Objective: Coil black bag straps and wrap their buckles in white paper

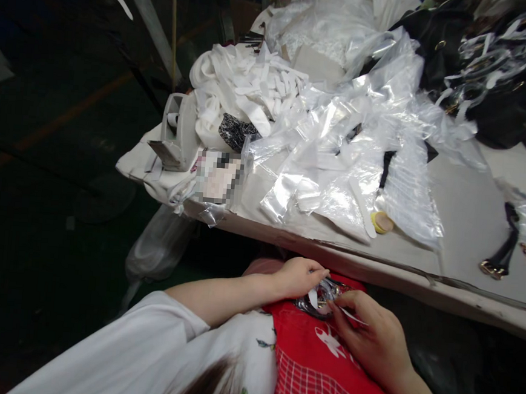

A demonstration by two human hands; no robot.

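Note:
Both my hands work in my lap, below the table's front edge. My left hand (297, 277) is closed, pinching a small dark piece wrapped in clear plastic (316, 304) that rests on my red patterned garment (318, 359). My right hand (370, 336) is closed too, its fingertips pinching the same piece and a thin white strip from the right. What the piece is exactly I cannot make out.
The table (470, 219) carries a heap of clear plastic bags (339, 148), white fabric strips (248, 92), a grey tape dispenser (177, 132), a round yellowish item (382, 223), a black strap with a gold buckle (499, 258) and black bags (504, 76) at the back right. Dark floor lies left.

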